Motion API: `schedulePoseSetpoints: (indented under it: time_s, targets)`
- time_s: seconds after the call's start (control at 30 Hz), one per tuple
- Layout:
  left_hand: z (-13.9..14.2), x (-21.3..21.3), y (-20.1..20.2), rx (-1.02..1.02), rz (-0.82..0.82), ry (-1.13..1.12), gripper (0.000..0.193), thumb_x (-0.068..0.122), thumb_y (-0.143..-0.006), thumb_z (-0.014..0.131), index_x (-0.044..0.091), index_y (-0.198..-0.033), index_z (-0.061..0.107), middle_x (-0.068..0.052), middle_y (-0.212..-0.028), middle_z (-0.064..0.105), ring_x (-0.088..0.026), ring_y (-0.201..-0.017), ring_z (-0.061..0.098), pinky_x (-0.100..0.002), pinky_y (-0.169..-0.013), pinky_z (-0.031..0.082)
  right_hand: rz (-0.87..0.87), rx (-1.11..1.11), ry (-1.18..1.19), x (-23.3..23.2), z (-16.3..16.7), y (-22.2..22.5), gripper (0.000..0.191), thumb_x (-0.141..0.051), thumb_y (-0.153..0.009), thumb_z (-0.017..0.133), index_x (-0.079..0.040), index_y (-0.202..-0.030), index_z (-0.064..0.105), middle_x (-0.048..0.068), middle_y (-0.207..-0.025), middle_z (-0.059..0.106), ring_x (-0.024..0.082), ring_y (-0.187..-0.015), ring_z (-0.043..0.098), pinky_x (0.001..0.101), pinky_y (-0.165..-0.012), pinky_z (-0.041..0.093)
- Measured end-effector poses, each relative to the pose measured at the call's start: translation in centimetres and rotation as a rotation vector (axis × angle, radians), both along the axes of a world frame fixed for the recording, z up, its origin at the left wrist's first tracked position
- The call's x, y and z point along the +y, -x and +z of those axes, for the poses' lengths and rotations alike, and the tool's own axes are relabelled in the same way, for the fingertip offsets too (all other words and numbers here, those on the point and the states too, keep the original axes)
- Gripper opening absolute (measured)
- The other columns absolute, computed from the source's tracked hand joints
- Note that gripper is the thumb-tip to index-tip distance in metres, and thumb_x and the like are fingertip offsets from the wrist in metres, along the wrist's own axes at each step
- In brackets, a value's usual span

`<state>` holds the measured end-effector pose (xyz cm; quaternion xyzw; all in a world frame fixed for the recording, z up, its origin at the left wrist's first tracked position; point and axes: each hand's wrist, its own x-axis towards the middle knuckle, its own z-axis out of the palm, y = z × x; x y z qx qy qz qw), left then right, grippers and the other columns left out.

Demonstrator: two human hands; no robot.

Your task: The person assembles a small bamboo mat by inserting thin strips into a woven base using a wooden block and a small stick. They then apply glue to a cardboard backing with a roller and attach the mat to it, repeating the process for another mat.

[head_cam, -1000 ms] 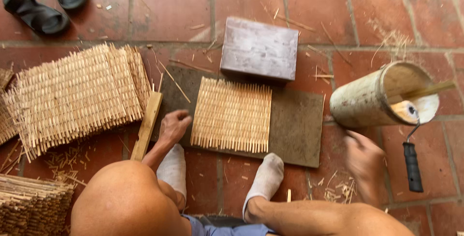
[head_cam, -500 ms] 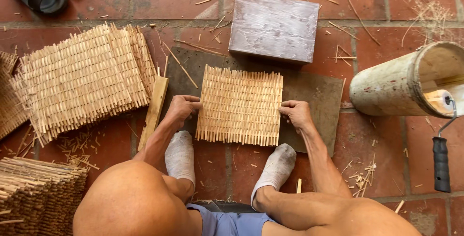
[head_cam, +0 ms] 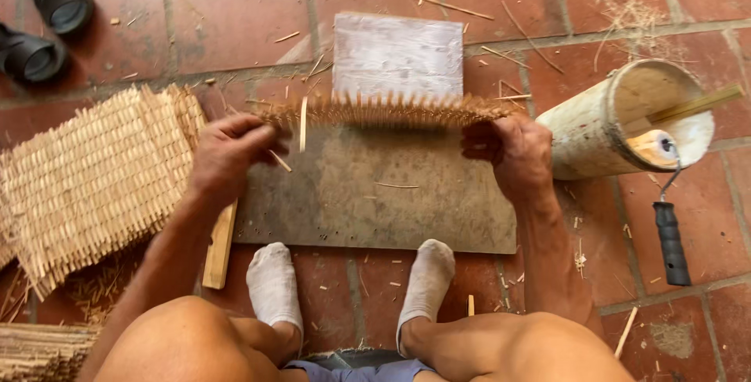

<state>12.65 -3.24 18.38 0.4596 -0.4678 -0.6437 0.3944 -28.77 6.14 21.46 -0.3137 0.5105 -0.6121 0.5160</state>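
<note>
Head cam: both hands lift a woven mat (head_cam: 383,109) edge-on above a dark board (head_cam: 375,194) on the brick floor. Left hand (head_cam: 227,151) & right hand (head_cam: 508,147), each grip clamped on a mat end. Best kept level w/ even pull, so loose strips don't slip. Finished mats (head_cam: 94,182) stacked at left.

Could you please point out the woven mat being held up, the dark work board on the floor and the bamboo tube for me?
Woven mat (head_cam: 383,109): head view, on the middle of its raised edge.
Dark work board (head_cam: 375,194): head view, on its bare centre.
Bamboo tube (head_cam: 587,135): head view, on its outer wall.
</note>
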Motion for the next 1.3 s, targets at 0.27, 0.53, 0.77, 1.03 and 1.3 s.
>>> schedulePoseSetpoints:
  time_s: [0.27, 0.53, 0.77, 1.03, 1.3]
  targets:
    - [-0.2, -7.4, 6.0, 0.035, 0.114, -0.056, 0.056, -0.001, -0.091, 0.069, 0.010, -0.144, 0.054, -0.016, -0.101, 0.072, -0.019, -0.077, 0.071, -0.034, -0.068, 0.062, 0.082, 0.305, -0.083, -8.1, -5.2, 5.3, 0.029, -0.003, -0.087, 0.072, 0.004, -0.116, 0.072, 0.011, -0.086, 0.076, 0.014, -0.064, 0.070, 0.0277, -0.056, 0.059]
    - [-6.8, -12.9, 10.2, -0.115, 0.184, -0.219, 0.032, -0.001, -0.090, 0.069, -0.002, -0.121, 0.070, -0.013, -0.104, 0.076, -0.019, -0.079, 0.074, -0.032, -0.074, 0.065, 0.031, 0.657, -0.052, -14.6, -16.0, 7.0, 0.029, -0.006, -0.083, 0.073, 0.002, -0.110, 0.078, 0.011, -0.093, 0.080, 0.014, -0.075, 0.071, 0.0286, -0.065, 0.059]
    - [-8.7, -15.8, 12.5, -0.138, 0.131, -0.156, 0.028, -0.001, -0.091, 0.070, -0.003, -0.119, 0.072, -0.016, -0.101, 0.075, -0.019, -0.075, 0.071, -0.033, -0.070, 0.063, 0.010, 0.676, -0.092, -16.7, -16.5, 8.3, 0.027, -0.010, -0.086, 0.070, -0.001, -0.110, 0.078, 0.011, -0.095, 0.081, 0.013, -0.075, 0.073, 0.0279, -0.065, 0.060]
    - [-9.1, -15.8, 13.5, -0.237, 0.138, -0.124, 0.028, -0.001, -0.090, 0.069, -0.003, -0.118, 0.071, -0.015, -0.101, 0.075, -0.019, -0.077, 0.072, -0.033, -0.069, 0.065, -0.029, 0.797, -0.251, -16.6, -17.4, 7.9, 0.027, -0.020, -0.087, 0.068, -0.004, -0.105, 0.080, 0.009, -0.080, 0.079, 0.017, -0.060, 0.068, 0.0336, -0.051, 0.053]
    - [-9.4, -16.1, 13.9, -0.339, 0.121, -0.083, 0.031, -0.001, -0.087, 0.069, -0.003, -0.118, 0.072, -0.014, -0.098, 0.076, -0.018, -0.073, 0.072, -0.030, -0.066, 0.063, -0.110, 0.982, -0.285, -17.8, -18.6, 7.4, 0.024, -0.018, -0.081, 0.069, -0.005, -0.097, 0.081, 0.012, -0.075, 0.077, 0.020, -0.058, 0.070, 0.0373, -0.052, 0.053]
